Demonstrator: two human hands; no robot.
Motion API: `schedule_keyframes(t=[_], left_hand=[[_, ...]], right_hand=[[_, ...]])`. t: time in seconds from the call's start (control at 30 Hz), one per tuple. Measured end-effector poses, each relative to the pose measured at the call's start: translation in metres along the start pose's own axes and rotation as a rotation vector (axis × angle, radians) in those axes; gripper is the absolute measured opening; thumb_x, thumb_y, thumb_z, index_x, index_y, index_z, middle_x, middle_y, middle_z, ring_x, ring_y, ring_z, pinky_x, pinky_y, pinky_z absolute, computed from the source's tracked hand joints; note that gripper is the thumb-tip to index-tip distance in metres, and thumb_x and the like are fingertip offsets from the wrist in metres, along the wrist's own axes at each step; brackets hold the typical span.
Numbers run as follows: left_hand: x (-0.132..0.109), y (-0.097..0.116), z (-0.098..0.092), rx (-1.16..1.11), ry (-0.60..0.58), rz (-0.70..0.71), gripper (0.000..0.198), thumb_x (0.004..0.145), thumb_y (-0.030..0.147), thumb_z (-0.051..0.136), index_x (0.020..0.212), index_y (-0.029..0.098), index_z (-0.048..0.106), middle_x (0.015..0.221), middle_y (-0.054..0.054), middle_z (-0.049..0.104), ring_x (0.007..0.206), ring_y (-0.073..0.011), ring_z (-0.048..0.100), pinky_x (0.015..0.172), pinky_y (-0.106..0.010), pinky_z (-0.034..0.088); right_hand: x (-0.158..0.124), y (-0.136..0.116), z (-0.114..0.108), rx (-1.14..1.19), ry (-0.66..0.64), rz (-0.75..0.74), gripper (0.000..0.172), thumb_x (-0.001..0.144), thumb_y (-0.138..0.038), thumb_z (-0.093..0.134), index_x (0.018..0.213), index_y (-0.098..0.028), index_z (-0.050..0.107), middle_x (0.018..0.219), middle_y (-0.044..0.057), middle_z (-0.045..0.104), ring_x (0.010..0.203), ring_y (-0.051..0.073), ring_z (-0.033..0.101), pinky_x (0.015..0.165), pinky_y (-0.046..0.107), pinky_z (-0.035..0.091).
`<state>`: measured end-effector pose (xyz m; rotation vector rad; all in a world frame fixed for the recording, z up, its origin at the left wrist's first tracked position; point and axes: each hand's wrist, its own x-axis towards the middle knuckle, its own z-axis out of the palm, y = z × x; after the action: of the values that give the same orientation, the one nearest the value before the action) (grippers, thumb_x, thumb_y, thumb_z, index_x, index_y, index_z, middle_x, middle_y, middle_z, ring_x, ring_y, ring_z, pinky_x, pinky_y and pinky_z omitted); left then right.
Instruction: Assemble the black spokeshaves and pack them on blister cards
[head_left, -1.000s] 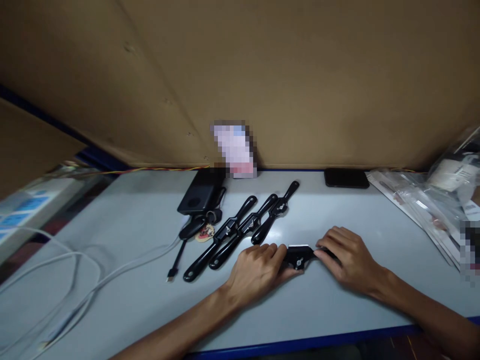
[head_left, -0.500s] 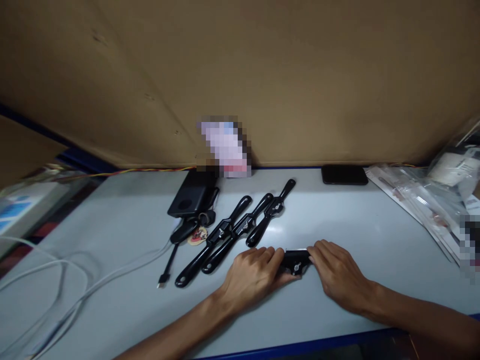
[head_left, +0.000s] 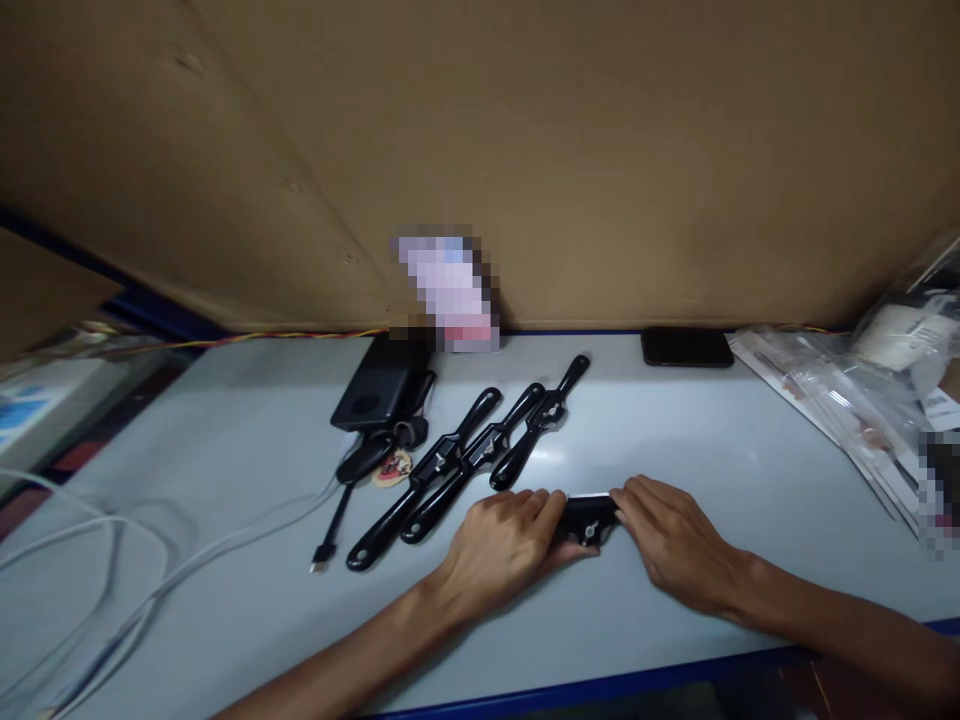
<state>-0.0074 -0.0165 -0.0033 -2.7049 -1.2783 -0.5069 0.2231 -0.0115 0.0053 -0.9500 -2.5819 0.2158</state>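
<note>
Both my hands grip one black spokeshave [head_left: 589, 522] near the front of the table. My left hand [head_left: 506, 540] is closed round its left handle, and my right hand [head_left: 667, 535] is closed round the right one. Only the middle of the tool shows, with a silvery blade edge along its top and a small metal screw; the handles are hidden in my fingers. Left of and beyond my hands lie three more black spokeshaves, set slantwise side by side: the left one [head_left: 424, 478], the middle one [head_left: 474, 462] and the right one [head_left: 540, 422].
At the back left lies a black power bank [head_left: 379, 385], with a short cable [head_left: 330, 535] and a round tag [head_left: 392, 467] before it. White cables [head_left: 225, 540] loop at left. A dark phone [head_left: 688, 347] and plastic-wrapped packets [head_left: 832, 400] lie at the back right. Cardboard [head_left: 600, 160] walls the rear.
Both hands keep their hold on the spokeshave, which has barely moved. The whole view has shifted very slightly; the other spokeshaves lie as before.
</note>
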Motion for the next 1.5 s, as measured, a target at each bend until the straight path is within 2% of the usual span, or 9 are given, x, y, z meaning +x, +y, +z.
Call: schedule_keyframes(t=[0.13, 0.27, 0.37, 0.5, 0.7, 1.5], left_hand=[[0.003, -0.005, -0.006, -0.101, -0.155, -0.035, 0.051, 0.097, 0.064, 0.040, 0.081, 0.018, 0.054, 0.061, -0.002, 0.063, 0.050, -0.0173, 0.059, 0.046, -0.028, 0.028], [0.007, -0.015, -0.014, -0.192, -0.334, 0.040, 0.035, 0.105, 0.043, 0.037, 0.085, 0.018, 0.051, 0.066, -0.001, 0.063, 0.053, -0.0162, 0.057, 0.049, -0.030, 0.028], [0.007, -0.019, -0.016, -0.207, -0.385, 0.070, 0.028, 0.105, 0.034, 0.038, 0.085, 0.019, 0.050, 0.067, -0.001, 0.061, 0.052, -0.0144, 0.053, 0.050, -0.030, 0.027], [0.006, -0.020, -0.017, -0.224, -0.378, 0.093, 0.023, 0.105, 0.027, 0.037, 0.087, 0.019, 0.049, 0.068, -0.001, 0.059, 0.052, -0.0135, 0.047, 0.050, -0.032, 0.025], [0.005, -0.018, -0.017, -0.161, -0.371, 0.133, 0.016, 0.103, 0.024, 0.042, 0.090, 0.018, 0.049, 0.073, -0.003, 0.061, 0.056, -0.0142, 0.048, 0.052, -0.033, 0.025], [0.006, -0.019, -0.017, -0.173, -0.378, 0.138, 0.020, 0.103, 0.020, 0.035, 0.088, 0.019, 0.048, 0.069, -0.002, 0.058, 0.052, -0.0135, 0.042, 0.050, -0.033, 0.023]], right_hand=[[0.004, 0.005, -0.008, 0.017, -0.086, 0.008, 0.024, 0.104, -0.026, 0.039, 0.103, -0.012, 0.059, 0.089, 0.009, 0.062, 0.078, 0.022, 0.054, 0.072, 0.037, 0.049], [0.004, 0.009, -0.009, -0.002, -0.101, -0.013, 0.024, 0.105, -0.027, 0.040, 0.104, -0.012, 0.059, 0.089, 0.008, 0.061, 0.079, 0.021, 0.054, 0.071, 0.035, 0.048], [0.004, 0.011, -0.008, -0.016, -0.092, -0.034, 0.025, 0.105, -0.028, 0.040, 0.103, -0.012, 0.060, 0.087, 0.007, 0.060, 0.077, 0.019, 0.053, 0.069, 0.033, 0.046], [0.004, 0.012, -0.009, -0.024, -0.106, -0.049, 0.027, 0.106, -0.027, 0.038, 0.104, -0.011, 0.060, 0.087, 0.007, 0.059, 0.077, 0.019, 0.052, 0.069, 0.034, 0.046], [0.003, 0.012, -0.008, -0.026, -0.110, -0.062, 0.026, 0.105, -0.023, 0.039, 0.104, -0.010, 0.061, 0.087, 0.008, 0.059, 0.079, 0.021, 0.052, 0.071, 0.035, 0.046], [0.003, 0.013, -0.007, -0.067, -0.076, -0.102, 0.024, 0.105, -0.021, 0.039, 0.104, -0.010, 0.061, 0.084, 0.007, 0.059, 0.076, 0.019, 0.051, 0.067, 0.033, 0.045]])
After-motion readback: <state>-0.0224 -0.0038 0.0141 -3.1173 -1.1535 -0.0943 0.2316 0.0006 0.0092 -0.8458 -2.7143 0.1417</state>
